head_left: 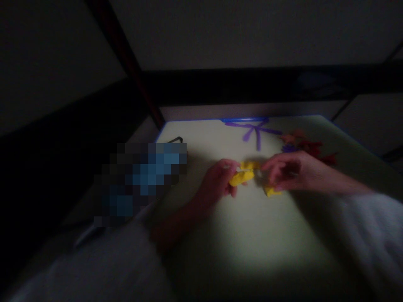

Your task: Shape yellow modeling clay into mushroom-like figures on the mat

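My left hand (222,176) is closed on a yellow lump of modelling clay (242,178), which sticks out to the right from between thumb and fingers. Just behind that lump shows a flatter yellow strip (250,165); whether it is joined to the lump I cannot tell. My right hand (285,170) hovers to the right with bent fingers and a gap between thumb and fingers. Its fingertips are near the strip's right end, with nothing clearly held. Below its thumb, a small yellow piece (272,191) is partly hidden by the hand. Blur softens the details.
Everything is over a pale, blue-edged tabletop (195,134). Purple strips (256,131) form a branching shape at the back. Red pieces (329,158), orange pieces (292,136) and a purple piece (289,148) lie at the right. A pixelated area (147,174) covers something at the left.
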A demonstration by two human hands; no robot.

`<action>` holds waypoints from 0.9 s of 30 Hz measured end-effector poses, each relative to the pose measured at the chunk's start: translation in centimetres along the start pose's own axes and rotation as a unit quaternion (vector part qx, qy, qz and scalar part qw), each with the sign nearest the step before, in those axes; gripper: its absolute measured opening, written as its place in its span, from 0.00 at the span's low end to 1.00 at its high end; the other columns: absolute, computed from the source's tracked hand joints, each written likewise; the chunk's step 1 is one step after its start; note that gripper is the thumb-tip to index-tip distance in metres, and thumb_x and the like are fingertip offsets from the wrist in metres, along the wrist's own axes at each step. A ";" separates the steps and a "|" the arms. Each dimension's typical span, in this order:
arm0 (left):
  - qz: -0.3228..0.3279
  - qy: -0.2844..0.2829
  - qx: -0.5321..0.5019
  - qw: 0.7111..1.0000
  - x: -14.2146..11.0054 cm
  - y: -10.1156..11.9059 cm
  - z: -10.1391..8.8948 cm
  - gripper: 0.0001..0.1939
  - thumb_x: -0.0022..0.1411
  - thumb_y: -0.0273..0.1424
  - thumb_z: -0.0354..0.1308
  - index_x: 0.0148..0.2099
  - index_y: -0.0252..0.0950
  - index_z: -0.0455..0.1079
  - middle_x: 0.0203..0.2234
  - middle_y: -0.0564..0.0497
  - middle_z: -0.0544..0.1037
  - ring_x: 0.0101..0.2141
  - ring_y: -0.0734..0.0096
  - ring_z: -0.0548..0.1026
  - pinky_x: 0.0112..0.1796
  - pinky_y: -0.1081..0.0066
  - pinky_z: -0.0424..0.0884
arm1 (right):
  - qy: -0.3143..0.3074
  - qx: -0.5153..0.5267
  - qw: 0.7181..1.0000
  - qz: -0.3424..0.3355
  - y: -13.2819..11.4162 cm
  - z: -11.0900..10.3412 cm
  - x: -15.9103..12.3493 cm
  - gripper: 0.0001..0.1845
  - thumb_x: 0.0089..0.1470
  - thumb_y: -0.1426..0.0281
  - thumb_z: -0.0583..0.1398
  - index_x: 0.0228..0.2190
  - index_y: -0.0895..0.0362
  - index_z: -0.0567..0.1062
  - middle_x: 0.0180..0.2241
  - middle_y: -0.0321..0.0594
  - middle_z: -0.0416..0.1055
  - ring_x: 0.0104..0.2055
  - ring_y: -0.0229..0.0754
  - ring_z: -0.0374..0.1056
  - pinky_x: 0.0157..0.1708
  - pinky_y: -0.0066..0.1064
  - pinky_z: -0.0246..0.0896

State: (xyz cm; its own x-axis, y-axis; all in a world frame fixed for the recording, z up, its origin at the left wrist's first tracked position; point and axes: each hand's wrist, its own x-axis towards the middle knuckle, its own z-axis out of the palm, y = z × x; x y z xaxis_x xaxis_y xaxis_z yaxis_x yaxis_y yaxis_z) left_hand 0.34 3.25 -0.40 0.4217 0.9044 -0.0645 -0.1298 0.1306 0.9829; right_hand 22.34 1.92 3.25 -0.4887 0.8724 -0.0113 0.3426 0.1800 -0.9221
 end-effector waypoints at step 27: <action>0.007 -0.016 -0.002 1.000 0.0 0.3 -0.1 0.09 0.59 0.35 0.52 0.37 0.34 0.64 0.20 0.53 0.76 0.13 0.84 0.64 0.15 0.81 0.52 | -0.058 0.077 0.993 0.074 1.0 -2.6 -1.0 0.22 0.45 0.82 0.60 0.43 0.56 0.75 0.33 0.37 0.79 0.37 0.38 0.75 0.36 0.27 0.69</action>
State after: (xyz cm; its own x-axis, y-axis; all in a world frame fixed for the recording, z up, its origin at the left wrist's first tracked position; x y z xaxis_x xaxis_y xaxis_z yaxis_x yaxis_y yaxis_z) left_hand 0.22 3.36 -0.16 0.4476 0.8931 -0.0450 -0.1393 0.1193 0.9830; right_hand 25.26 2.45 3.40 -0.5344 0.8243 -0.1869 0.2951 -0.0252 -0.9551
